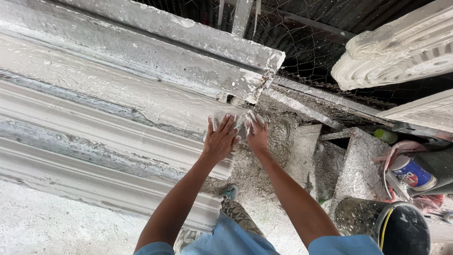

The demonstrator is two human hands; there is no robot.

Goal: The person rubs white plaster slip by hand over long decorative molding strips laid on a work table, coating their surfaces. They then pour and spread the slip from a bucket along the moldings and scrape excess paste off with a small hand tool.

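A long white plaster cornice mould (94, 118) with stepped ridges runs from the left edge to its cut end near the middle. My left hand (220, 138) lies flat with fingers spread on the wet plaster at that end. My right hand (256, 132) presses beside it at the end's edge, fingers smeared white and curled over the plaster. Neither hand holds a tool. A grey, plaster-caked beam (188, 52) lies along the far side of the mould.
A dark bucket (396, 226) stands at the lower right. A blue and white can (413, 172) and a green bottle (386, 136) lie beyond it. A round ornate plaster casting (401, 52) sits at the upper right. Wire mesh (306, 42) hangs behind. The ground is plaster-strewn.
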